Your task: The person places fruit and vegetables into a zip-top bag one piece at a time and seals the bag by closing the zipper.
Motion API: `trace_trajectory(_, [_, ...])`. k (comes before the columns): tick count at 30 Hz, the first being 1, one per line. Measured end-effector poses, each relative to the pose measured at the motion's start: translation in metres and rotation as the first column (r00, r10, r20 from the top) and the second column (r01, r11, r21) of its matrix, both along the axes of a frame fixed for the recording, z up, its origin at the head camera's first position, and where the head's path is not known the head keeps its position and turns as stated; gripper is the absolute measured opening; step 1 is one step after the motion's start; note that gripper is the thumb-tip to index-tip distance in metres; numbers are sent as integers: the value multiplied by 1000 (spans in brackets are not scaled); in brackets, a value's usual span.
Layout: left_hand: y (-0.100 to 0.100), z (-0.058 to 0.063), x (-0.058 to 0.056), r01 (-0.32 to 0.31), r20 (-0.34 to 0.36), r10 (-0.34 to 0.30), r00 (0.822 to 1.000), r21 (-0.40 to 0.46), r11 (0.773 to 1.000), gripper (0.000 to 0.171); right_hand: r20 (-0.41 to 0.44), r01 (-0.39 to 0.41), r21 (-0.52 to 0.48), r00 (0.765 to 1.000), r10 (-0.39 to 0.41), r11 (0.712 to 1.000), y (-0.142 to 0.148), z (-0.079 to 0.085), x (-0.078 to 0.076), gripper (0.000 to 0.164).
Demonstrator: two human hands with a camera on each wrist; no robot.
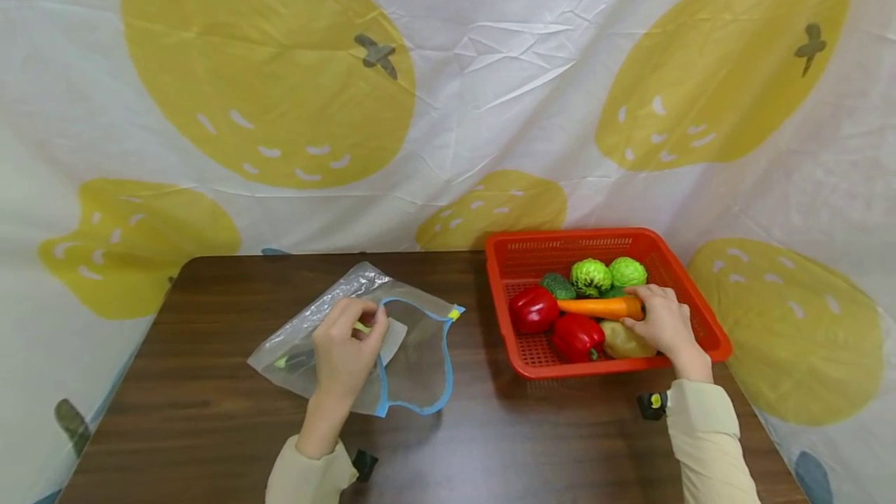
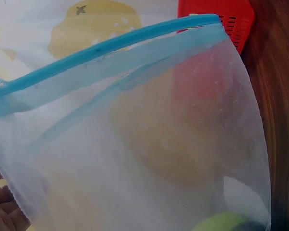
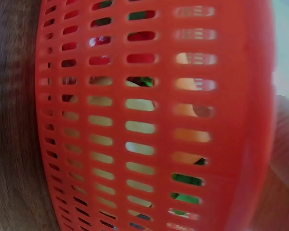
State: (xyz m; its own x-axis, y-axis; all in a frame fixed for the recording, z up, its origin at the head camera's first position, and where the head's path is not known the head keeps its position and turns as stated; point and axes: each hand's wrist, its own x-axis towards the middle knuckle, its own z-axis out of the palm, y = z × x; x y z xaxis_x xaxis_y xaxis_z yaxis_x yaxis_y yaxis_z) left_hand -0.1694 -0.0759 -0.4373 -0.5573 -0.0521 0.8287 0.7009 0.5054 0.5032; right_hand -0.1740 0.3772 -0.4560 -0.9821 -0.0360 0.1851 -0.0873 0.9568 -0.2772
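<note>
The left hand [image 1: 343,344] pinches the edge of the clear bag [image 1: 329,290], held over the table [image 1: 504,442] with its blue-rimmed mouth spread; the right hand [image 1: 668,325] grips the thick end of the carrot [image 1: 595,308], located inside the red basket [image 1: 581,370]. Judged by this layout, opening the bag is complete, whereas removing the carrot is not; the red peppers [image 1: 534,309], potato [image 1: 625,341] and green vegetables [image 1: 591,277] also lie in the basket. Whether the greenish patch [image 1: 281,362] low on the bag is contents or print cannot be determined.
</note>
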Motion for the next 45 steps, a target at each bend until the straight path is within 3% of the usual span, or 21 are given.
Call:
trace_trajectory(10, [0,-2,0,8,-10,-8,1000,8,1000,11,53,54,29,997,-55,998,2,-3,0,46])
trace_trajectory(16, [1,-3,0,3,-16,-3,1000,7,1000,12,17,82,42,996,-83,996,6,-6,1,41])
trace_trajectory(22, [0,-4,1,1,0,-1,1000,2,1000,10,-55,58,45,997,-55,997,13,-9,3,38])
trace_trajectory(29, [1,-4,1,-6,3,6,1000,2,1000,10,-171,-32,-1,985,31,999,9,-4,14,43])
trace_trajectory(36, [1,-3,-1,-12,-6,12,1000,7,1000,11,-227,-164,-92,964,140,982,-24,18,34,46])
trace_trajectory(40, [2,-3,-2,-16,-15,16,1000,13,1000,12,-257,-267,-78,936,239,960,-49,33,41,47])
trace_trajectory(45, [3,-2,-3,-26,-5,26,1000,12,1000,11,-312,-409,-79,876,367,909,-81,44,47,49])
